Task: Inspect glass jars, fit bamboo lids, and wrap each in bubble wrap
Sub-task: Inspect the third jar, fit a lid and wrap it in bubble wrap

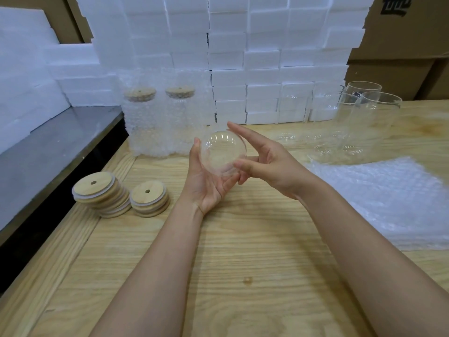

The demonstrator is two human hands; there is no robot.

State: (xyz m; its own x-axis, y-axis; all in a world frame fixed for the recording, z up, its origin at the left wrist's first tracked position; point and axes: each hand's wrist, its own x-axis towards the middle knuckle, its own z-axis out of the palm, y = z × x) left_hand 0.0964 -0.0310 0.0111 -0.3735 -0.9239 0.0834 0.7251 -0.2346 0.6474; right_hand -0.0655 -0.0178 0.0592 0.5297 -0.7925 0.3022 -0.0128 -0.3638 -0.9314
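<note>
Cupped loosely in my left hand (206, 183), right hand (267, 159) flat against its three o'clock side, the glass jar (222, 152) could slip.

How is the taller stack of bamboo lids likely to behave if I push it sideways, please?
The taller stack leans, its lids offset, so it would probably shear apart or topple. Freed round lids might roll away.

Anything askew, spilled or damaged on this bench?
Only the larger stack of bamboo lids at the left: it leans, with its lids offset out of line, unlike the squarer stack beside it. The held glass jar shows no visible crack.
</note>
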